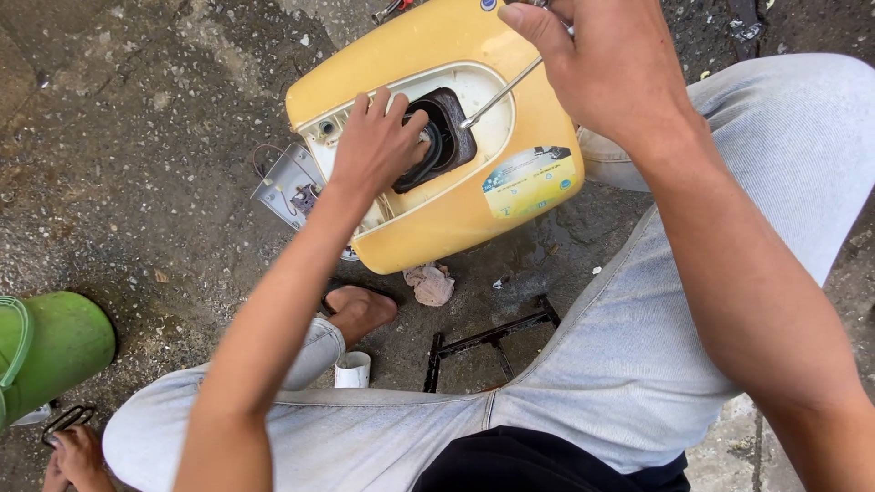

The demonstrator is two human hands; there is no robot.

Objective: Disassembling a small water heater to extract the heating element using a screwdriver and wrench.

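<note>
while open, black ring (428,155) inside yellow casing (474,210)

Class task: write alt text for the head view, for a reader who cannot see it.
A left hand presses into the dark opening of a yellow appliance casing on rough ground, while the right hand pokes a thin metal tool into it.

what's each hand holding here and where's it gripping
The right hand holds a thin metal rod by its upper end. The left hand presses the black gasket at the yellow tank opening.
</note>
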